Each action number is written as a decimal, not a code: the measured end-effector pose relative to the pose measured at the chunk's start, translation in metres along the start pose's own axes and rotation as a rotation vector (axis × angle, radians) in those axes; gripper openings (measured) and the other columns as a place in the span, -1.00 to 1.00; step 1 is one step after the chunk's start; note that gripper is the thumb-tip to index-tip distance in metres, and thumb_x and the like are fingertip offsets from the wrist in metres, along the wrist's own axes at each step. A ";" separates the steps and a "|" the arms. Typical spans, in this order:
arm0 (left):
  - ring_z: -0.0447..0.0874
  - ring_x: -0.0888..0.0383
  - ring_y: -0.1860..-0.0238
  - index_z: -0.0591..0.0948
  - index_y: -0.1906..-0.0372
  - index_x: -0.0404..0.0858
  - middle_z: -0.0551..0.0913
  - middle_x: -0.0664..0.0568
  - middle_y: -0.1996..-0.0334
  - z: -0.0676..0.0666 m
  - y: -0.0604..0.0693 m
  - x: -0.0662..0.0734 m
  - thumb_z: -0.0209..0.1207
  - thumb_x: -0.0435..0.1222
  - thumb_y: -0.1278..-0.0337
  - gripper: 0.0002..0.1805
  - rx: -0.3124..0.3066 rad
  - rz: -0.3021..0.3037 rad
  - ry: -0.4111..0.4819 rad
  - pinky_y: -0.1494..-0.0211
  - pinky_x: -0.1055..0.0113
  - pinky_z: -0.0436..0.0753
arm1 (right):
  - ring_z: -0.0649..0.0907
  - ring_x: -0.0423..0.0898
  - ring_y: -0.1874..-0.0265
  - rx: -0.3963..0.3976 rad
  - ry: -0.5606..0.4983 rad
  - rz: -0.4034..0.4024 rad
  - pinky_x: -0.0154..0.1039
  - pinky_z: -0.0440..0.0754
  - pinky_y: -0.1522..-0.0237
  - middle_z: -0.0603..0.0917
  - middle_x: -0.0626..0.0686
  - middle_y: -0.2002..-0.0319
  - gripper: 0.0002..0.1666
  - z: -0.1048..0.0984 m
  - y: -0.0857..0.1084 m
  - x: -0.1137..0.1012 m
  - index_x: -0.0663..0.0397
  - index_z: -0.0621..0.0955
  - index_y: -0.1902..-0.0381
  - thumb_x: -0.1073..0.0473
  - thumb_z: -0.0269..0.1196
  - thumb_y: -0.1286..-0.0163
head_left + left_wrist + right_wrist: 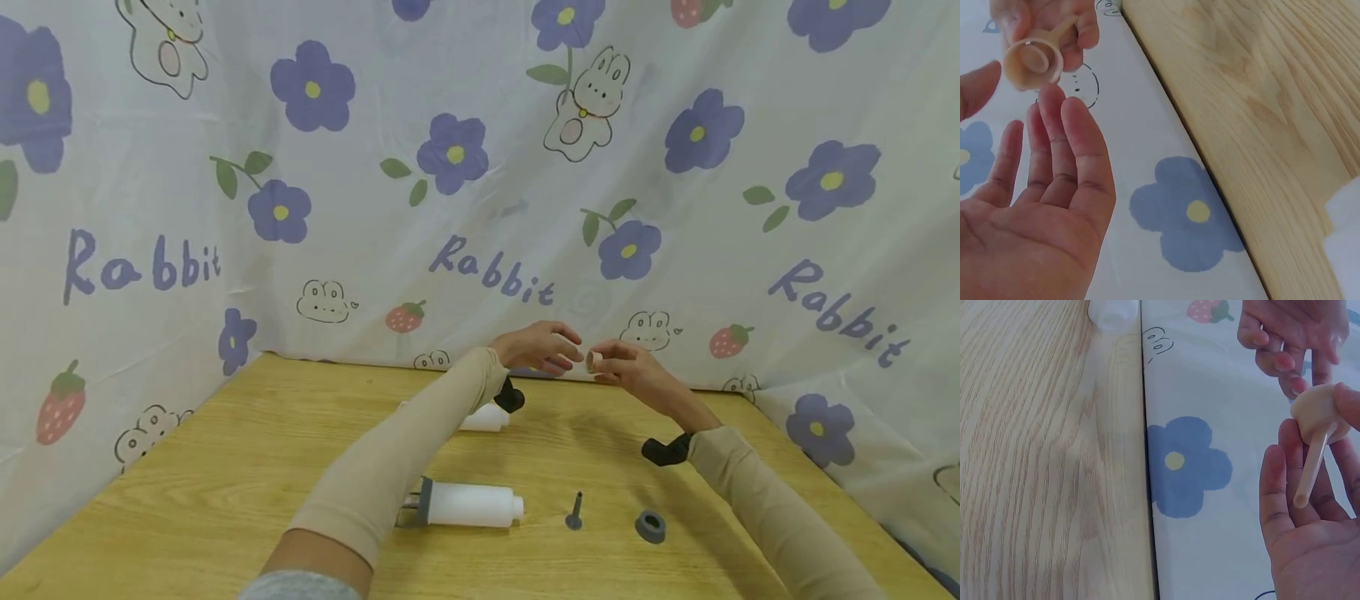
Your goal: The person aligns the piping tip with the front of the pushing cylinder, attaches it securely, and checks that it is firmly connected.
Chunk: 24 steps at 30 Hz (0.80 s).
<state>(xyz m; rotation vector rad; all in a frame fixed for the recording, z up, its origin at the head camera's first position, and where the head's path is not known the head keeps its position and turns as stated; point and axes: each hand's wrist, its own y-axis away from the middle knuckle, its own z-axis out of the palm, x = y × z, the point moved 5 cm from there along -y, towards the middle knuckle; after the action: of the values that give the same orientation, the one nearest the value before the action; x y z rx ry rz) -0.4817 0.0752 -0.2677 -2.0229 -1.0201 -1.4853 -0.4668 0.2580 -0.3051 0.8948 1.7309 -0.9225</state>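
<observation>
**Q:** Where is the cup found?

**A:** The cup (1315,414) is held in the air near the far edge of the table (262,467), pinched between the thumb and fingers of the right hand (641,375). The fingers of the left hand (534,346) are held apart and nearly straight, their tips just beside it; whether contact is made cannot be told.

**Q:** What is added by the wrist views?

**A:** By the left wrist view the hollow mouth is shown, with a rounded part (1036,59) inside. By the right wrist view the back is shown, with the stem (1311,475) projecting over the palm. Little but a pale rim is shown by the head view.

**Q:** And the containers?

**A:** The near bottle (472,505) is laid on its side, a grey collar (426,502) fitted at its left end; no contents can be seen through its white wall. To its right a pin (573,522) is stood on its base, then a ring (642,527) is placed.

**Q:** Anything obscured?

**A:** The far bottle (486,418) is partly covered by the left sleeve (390,458). A white shape (1344,244) is cut off at the left wrist view's right edge and cannot be identified.
</observation>
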 end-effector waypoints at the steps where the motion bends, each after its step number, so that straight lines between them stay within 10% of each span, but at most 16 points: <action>1: 0.50 -0.19 -0.30 0.39 -0.35 -0.26 0.49 -0.23 -0.27 -0.002 0.001 -0.001 0.20 -0.27 -0.34 -0.47 -0.007 -0.007 0.005 -0.30 0.04 0.56 | 0.61 -0.16 -0.01 0.001 0.007 0.003 -0.16 0.56 -0.25 0.57 -0.08 0.04 -0.77 0.000 0.000 0.001 0.08 0.47 -0.11 0.21 0.07 -0.57; 24: 0.61 -0.01 -0.15 0.44 -0.30 -0.21 0.56 -0.10 -0.20 -0.057 0.029 -0.038 0.19 -0.18 -0.36 -0.52 -0.029 -0.018 -0.063 -0.32 0.01 0.53 | 0.61 -0.12 -0.05 -0.028 -0.009 0.010 -0.22 0.59 -0.20 0.55 -0.06 0.01 -0.79 0.002 -0.002 0.005 0.07 0.50 -0.08 0.21 0.11 -0.55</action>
<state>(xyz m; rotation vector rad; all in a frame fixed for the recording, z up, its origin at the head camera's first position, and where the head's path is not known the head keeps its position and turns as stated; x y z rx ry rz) -0.5010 0.0049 -0.2816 -2.0985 -1.0501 -1.4618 -0.4689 0.2567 -0.3097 0.8786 1.7264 -0.8925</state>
